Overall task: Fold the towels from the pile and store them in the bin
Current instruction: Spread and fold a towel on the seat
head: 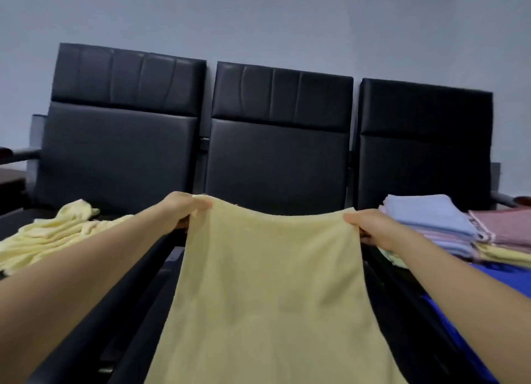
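A pale yellow towel (267, 291) hangs spread out in front of me over the middle seat. My left hand (184, 211) pinches its far left corner and my right hand (373, 230) pinches its far right corner. The towel's far edge sags slightly between the two hands, and its lower part runs out of the bottom of the frame. A crumpled pile of pale yellow towels (54, 234) lies on the left seat. On the right seat sits a stack of folded towels (431, 225) in blue, pink and yellow. No bin is clearly in view.
A row of three black padded chairs (275, 153) stands against a grey wall. A pink folded cloth (505, 225) lies at the far right on something blue (505, 280). A dark armrest (17, 153) sticks out at the left edge.
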A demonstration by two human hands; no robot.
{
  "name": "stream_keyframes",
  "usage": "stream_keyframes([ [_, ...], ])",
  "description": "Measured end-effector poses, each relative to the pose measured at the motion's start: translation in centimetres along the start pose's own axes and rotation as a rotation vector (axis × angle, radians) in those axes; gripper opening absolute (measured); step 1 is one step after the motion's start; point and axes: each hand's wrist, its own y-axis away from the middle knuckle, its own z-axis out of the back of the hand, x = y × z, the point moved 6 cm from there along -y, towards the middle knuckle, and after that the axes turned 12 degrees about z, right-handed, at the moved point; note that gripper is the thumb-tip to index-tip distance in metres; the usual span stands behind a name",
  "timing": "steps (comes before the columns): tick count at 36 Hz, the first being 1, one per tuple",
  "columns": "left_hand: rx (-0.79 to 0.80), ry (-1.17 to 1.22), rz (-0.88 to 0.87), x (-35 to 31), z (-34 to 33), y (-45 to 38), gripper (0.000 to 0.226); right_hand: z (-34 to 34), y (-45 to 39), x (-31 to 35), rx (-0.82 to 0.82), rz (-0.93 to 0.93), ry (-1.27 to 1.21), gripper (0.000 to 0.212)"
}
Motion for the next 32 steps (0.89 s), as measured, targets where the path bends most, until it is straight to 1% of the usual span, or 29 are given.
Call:
stream_keyframes([
  [1, -0.043, -0.056, -0.009, 0.7, -0.3, -0.6, 0.02, -0.3, -0.1, -0.7, 0.005, 0.02, 0.143, 0.015],
  [2, -0.083, -0.102, -0.017, 1.4, -0.5, -1.3, 0.019, -0.7, -0.2, -1.5, 0.008, 0.023, 0.232, 0.013],
  [3, -0.121, -0.148, -0.025, 2.1, -0.9, -2.0, 0.019, -1.0, -0.5, -2.3, -0.005, 0.016, 0.281, 0.015],
  [5, -0.197, -0.226, -0.056, 2.7, -1.4, -3.4, 0.023, -1.3, -1.6, -3.5, -0.063, -0.007, 0.298, 0.021],
  [7, -0.253, -0.269, -0.079, 2.9, -2.0, -4.9, 0.027, -1.8, -2.8, -4.7, -0.118, -0.075, 0.18, 0.019],
  [9, -0.306, -0.302, -0.094, 2.9, -2.6, -6.0, 0.027, -2.5, -3.7, -5.6, -0.181, -0.126, -0.001, 0.01],
  [10, -0.332, -0.308, -0.105, 2.7, -2.9, -6.6, 0.027, -2.8, -4.5, -6.0, -0.198, -0.138, -0.037, 0.003],
  [11, -0.35, -0.314, -0.11, 2.8, -3.3, -7.4, 0.026, -3.2, -5.4, -6.6, -0.2, -0.145, -0.045, 0.007],
  [12, -0.371, -0.318, -0.118, 2.7, -3.5, -7.8, 0.024, -3.4, -6.0, -6.9, -0.208, -0.145, -0.046, 0.019],
  [14, -0.412, -0.323, -0.134, 2.8, -4.0, -8.9, 0.019, -4.0, -6.9, -7.4, -0.215, -0.118, -0.078, 0.032],
  [15, -0.427, -0.337, -0.141, 3.0, -4.3, -9.5, 0.024, -4.3, -7.4, -7.8, -0.233, -0.103, -0.086, 0.039],
  [18, -0.421, -0.457, -0.092, 3.9, -5.2, -10.7, 0.044, -4.9, -8.2, -9.2, -0.328, -0.061, -0.061, 0.063],
  [20, -0.403, -0.53, -0.048, 4.9, -5.7, -10.9, 0.047, -5.5, -7.7, -9.6, -0.348, -0.014, 0.03, 0.066],
  [22, -0.365, -0.575, -0.038, 5.8, -6.1, -10.7, 0.05, -6.0, -6.7, -9.7, -0.347, 0.059, 0.111, 0.059],
  [25, -0.308, -0.634, -0.062, 6.5, -6.6, -9.4, 0.048, -6.5, -5.1, -9.5, -0.312, 0.145, 0.121, 0.05],
  [27, -0.255, -0.68, -0.113, 6.3, -7.2, -7.8, 0.043, -6.5, -3.6, -9.0, -0.29, 0.166, 0.095, 0.043],
  [29, -0.174, -0.67, -0.174, 5.9, -7.7, -5.4, 0.038, -6.6, -1.8, -8.4, -0.243, 0.173, 0.052, 0.035],
  [32, -0.065, -0.637, -0.297, 5.5, -8.7, -1.6, 0.02, -6.9, 1.4, -7.0, -0.156, 0.229, 0.014, 0.019],
])
